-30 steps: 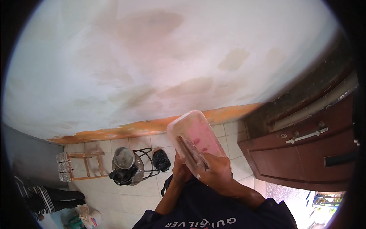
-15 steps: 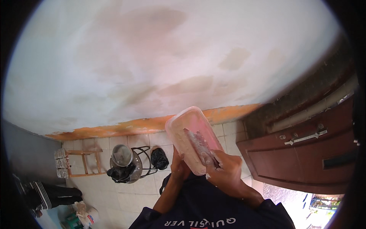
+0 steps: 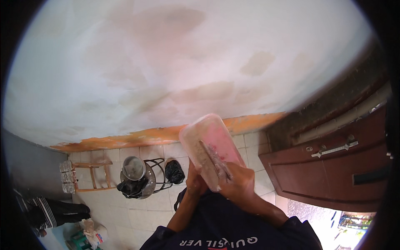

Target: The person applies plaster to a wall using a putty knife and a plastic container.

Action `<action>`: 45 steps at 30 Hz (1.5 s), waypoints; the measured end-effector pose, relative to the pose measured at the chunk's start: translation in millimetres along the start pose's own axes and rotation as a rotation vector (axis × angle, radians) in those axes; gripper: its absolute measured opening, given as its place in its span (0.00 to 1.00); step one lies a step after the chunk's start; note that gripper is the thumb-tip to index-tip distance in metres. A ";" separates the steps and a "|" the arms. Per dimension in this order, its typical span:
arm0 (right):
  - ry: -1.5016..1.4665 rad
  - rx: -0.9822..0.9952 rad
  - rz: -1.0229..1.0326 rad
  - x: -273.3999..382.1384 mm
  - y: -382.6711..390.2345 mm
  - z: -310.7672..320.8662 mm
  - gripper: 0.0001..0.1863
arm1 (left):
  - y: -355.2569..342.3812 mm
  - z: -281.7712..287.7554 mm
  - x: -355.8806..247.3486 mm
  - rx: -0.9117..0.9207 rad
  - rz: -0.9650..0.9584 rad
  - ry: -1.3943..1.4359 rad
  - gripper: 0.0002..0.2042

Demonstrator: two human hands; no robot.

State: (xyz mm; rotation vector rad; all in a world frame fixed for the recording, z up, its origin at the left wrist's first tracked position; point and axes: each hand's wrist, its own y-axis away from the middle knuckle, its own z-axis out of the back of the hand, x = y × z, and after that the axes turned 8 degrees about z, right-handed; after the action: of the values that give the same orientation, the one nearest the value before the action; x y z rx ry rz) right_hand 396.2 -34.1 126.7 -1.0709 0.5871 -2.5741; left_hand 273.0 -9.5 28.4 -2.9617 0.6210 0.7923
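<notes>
My left hand (image 3: 196, 181) grips a pink plastic tray (image 3: 223, 139) by its left side and underside, with its fingers partly hidden. A beige layer of putty (image 3: 191, 143) coats the left part of the tray. My right hand (image 3: 238, 181) is closed round a smeared trowel (image 3: 211, 156), whose long blade lies inside the tray along the putty's edge. Its handle is mostly covered by the fingers. Beyond the tray rises a whitish wall (image 3: 166, 75) with several darker patches and an orange strip (image 3: 146, 136) along its foot.
To the left, a round stool (image 3: 148, 189) bears a grey bucket (image 3: 134, 168) and a black plastic bag (image 3: 131, 189). Another black bag (image 3: 174, 171) is beside it. A wooden frame (image 3: 93, 177) stands further left, near another person (image 3: 54, 212). At right is a brown door (image 3: 316, 175).
The trowel and my right hand have shifted slightly left across the tray. More of the tray's pink surface shows on the right, and the putty is gathered toward the left.
</notes>
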 end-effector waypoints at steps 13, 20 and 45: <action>0.180 0.010 -0.011 -15.2 4.7 19.1 0.04 | -0.4 0.9 -0.9 0.010 -0.009 -0.074 0.36; -0.034 -0.065 -0.035 -12.0 16.5 0.1 0.03 | -4.6 3.0 6.1 -0.002 -0.022 -0.156 0.35; -0.045 -0.023 -0.085 -8.5 14.9 11.1 0.06 | -5.1 2.2 15.6 -0.033 0.005 -0.039 0.37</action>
State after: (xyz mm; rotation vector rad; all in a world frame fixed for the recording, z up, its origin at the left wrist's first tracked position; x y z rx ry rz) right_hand 411.6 -46.5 121.7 -1.1825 0.5726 -2.6139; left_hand 286.2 -10.4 18.4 -2.9676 0.6187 0.8676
